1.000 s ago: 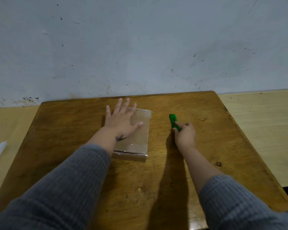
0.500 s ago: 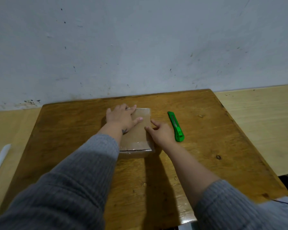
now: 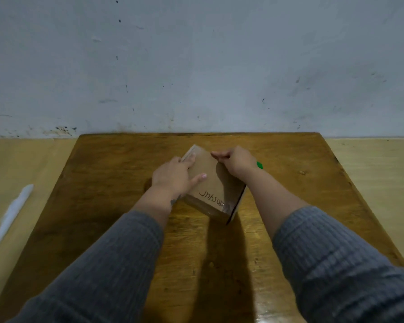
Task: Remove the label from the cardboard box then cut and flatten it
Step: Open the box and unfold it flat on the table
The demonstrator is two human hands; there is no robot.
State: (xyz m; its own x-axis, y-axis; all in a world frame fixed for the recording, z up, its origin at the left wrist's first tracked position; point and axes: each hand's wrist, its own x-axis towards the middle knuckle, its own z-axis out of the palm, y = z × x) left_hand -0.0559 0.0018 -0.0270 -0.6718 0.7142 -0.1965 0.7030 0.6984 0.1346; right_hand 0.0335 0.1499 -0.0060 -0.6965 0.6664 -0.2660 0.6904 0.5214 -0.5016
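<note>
While the table [image 3: 107,183] fills the view, the box [image 3: 214,185] sits mid-table, tilted, left hand [image 3: 173,176] flat on top with fingers spread, right hand [image 3: 237,160] curled gripping its far edge, green cutter [image 3: 259,165] peeking just behind.

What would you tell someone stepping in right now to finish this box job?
Left hand lies flat on the cardboard box, thumb across its top.
Right hand grips the box's far right edge; the box sits skewed on the wooden table.
The green cutter lies on the table behind the right wrist, mostly hidden.
Done: no cut visible.
Left: remove the label, cut, flatten.
</note>
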